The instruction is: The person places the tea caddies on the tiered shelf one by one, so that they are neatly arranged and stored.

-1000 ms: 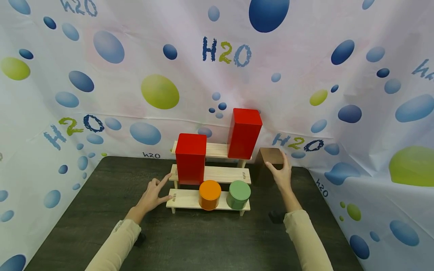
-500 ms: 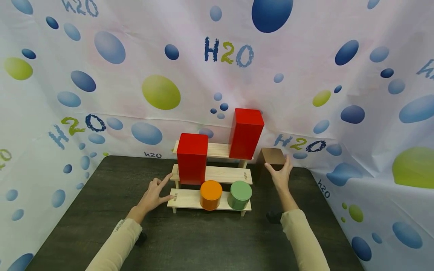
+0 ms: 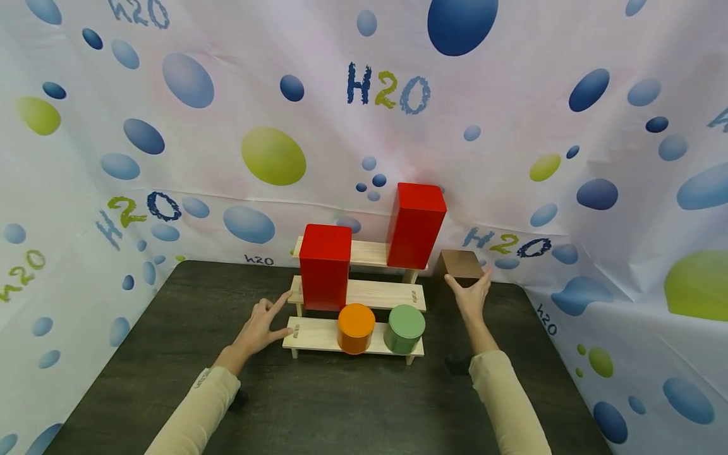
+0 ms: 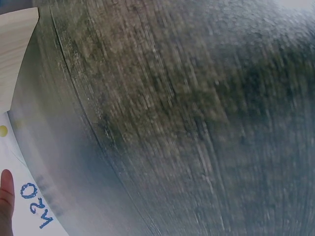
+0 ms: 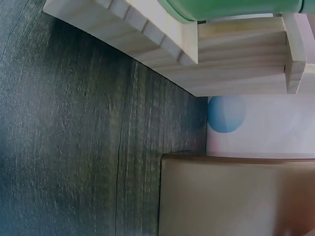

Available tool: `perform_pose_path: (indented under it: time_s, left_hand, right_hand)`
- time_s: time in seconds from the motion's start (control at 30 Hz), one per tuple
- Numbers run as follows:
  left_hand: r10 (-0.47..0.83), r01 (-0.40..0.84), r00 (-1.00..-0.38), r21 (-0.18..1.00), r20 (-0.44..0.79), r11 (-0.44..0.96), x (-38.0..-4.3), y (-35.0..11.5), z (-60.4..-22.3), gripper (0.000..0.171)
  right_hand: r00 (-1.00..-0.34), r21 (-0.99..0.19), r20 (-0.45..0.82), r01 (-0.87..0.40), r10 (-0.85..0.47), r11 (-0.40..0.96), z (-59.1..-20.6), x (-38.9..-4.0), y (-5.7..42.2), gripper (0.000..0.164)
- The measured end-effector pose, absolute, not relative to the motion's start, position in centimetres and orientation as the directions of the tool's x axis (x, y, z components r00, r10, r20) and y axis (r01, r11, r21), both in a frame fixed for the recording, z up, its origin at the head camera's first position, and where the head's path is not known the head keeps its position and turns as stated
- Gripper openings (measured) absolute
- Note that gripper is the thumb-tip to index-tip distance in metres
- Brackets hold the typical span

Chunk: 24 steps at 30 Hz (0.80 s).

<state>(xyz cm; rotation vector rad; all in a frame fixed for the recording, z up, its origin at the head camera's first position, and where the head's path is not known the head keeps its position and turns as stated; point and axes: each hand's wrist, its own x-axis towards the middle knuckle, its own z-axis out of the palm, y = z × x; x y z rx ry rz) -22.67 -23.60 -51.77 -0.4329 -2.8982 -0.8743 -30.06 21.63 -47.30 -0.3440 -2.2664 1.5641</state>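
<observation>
In the head view, my left hand [image 3: 258, 328] is at the left end of a three-step wooden shelf [image 3: 324, 333]. Its thumb and index finger are spread, their tips at the ends of the lower and middle steps; I cannot tell if they touch. My right hand [image 3: 472, 303] is in front of a brown box [image 3: 459, 262] standing right of the shelf, thumb and fingers apart near its top. The right wrist view shows the box's side [image 5: 216, 196] close up. A red box [image 3: 325, 268] is on the middle step, another red box [image 3: 417, 224] on the top one.
An orange round tin [image 3: 356, 328] and a green round tin [image 3: 404, 330] stand on the lowest step. The dark wooden table [image 3: 341, 411] reaches back to a printed curtain [image 3: 318, 57] behind and at both sides.
My right hand has drawn slightly back and down from the brown box's top, with its fingers a little wider apart. The left hand stays at the shelf. The head view has turned slightly left.
</observation>
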Motion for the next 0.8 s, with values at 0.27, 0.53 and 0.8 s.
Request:
perform_pose_path:
  time_s: [0.27, 0.53, 0.8]
  left_hand:
    - [0.235, 0.274, -0.962, 0.525, 0.142, 0.806, -22.67, -23.52, -51.61, 0.086]
    - [0.233, 0.272, -0.962, 0.523, 0.141, 0.808, -22.66, -23.43, -51.59, 0.087]
    - [0.230, 0.269, -0.963, 0.528, 0.139, 0.806, -22.66, -23.46, -51.62, 0.087]
  right_hand:
    - [-0.889, -0.936, 0.151, 0.013, 0.433, 0.352, -47.62, -30.03, 21.28, 0.113]
    - [-0.874, -0.950, 0.133, 0.023, 0.467, 0.312, -47.94, -30.07, 20.90, 0.114]
    - [-0.851, -0.948, 0.184, -0.021, 0.491, 0.318, -48.11, -30.22, 20.88, 0.107]
